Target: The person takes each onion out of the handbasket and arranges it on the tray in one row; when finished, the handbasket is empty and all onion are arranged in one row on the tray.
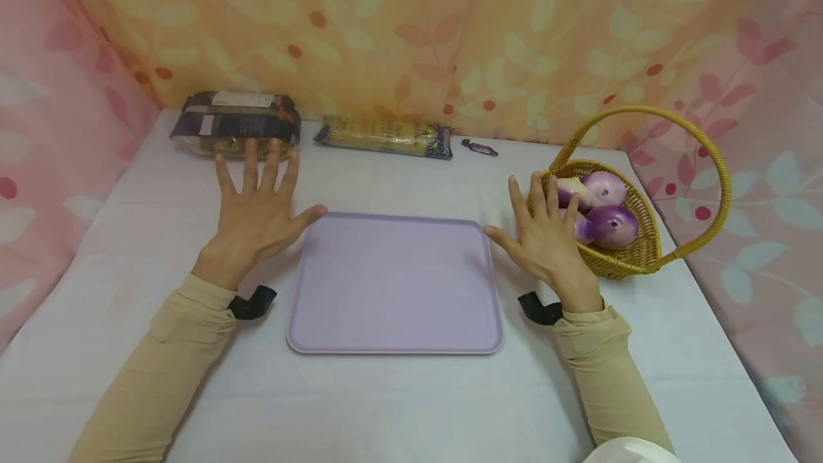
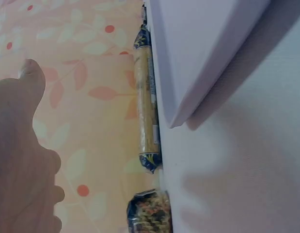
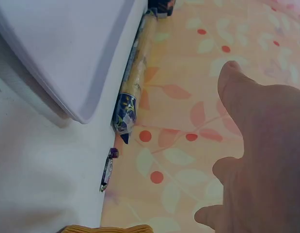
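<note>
Both spread wide and holding nothing, the left hand (image 1: 255,218) and the right hand (image 1: 546,243) flank the lilac tray (image 1: 395,284), which lies mid-counter (image 1: 398,413) between them, its long axis roughly along the counter's far edge, neither hand being clearly nearer.

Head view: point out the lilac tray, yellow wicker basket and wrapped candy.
Lilac tray (image 1: 395,284), head view: middle of floor.
Yellow wicker basket (image 1: 614,264), head view: woven front side.
Wrapped candy (image 1: 479,148), head view: middle of wrapper.
</note>
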A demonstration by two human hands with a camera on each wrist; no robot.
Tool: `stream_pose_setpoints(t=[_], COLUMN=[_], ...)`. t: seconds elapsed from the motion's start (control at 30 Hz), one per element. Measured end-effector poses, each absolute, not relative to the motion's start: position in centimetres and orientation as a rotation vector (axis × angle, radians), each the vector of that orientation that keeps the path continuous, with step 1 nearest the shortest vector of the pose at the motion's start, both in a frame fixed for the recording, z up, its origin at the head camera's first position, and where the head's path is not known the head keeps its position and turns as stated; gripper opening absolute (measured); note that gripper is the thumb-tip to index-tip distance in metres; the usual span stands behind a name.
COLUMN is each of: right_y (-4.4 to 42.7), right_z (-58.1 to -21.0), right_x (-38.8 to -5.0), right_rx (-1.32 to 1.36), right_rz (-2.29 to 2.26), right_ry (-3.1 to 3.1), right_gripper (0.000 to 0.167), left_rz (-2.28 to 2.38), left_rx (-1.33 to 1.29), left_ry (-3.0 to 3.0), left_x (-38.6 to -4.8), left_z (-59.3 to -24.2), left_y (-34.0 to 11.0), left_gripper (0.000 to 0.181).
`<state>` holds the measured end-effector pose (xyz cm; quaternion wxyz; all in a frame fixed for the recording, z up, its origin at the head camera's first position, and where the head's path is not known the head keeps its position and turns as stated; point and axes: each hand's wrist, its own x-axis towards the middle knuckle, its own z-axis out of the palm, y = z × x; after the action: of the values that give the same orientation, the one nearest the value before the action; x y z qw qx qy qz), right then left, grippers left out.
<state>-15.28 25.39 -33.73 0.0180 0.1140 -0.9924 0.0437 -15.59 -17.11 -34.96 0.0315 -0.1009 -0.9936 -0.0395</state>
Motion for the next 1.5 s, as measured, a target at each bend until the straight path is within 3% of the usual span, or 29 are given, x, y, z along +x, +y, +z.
stream_pose_setpoints(t=[0.13,0.33,0.53,0.83,0.97,1.3,1.5], right_y=[26.0,28.5,31.2,32.7,33.2,32.7,29.1], right_z=[-33.0,-31.8,-31.5,-31.9,-32.0,-29.9,-28.4], right_x=[-15.4,-15.4,-15.3,-15.9,-16.1,-15.1,-14.3], right_rx=[0.262,-0.018,-0.212,-0.349,-0.267,-0.245,0.141], right_rz=[0.185,0.353,0.319,0.297,0.293,0.471,0.591], right_ry=[-2.969,-2.699,-2.926,-3.171,-3.226,-2.940,-2.796], right_gripper=[0.076,0.047,0.058,0.072,0.077,0.063,0.059], left_rz=[-0.174,-0.451,-0.690,-0.799,-0.844,-0.889,-0.923], left_rx=[-0.281,-0.236,-0.252,-0.391,-0.435,-0.469,-0.482], left_ry=[-3.099,-3.191,-3.269,-3.288,-3.263,-3.248,-3.247], left_x=[-15.9,-16.4,-16.8,-17.0,-16.9,-16.9,-17.1], left_z=[-34.9,-35.1,-36.3,-37.8,-38.1,-38.3,-38.3], left_y=[-17.1,-17.4,-17.7,-17.8,-17.7,-17.7,-17.8], left_gripper=[0.083,0.049,0.036,0.031,0.028,0.027,0.025])
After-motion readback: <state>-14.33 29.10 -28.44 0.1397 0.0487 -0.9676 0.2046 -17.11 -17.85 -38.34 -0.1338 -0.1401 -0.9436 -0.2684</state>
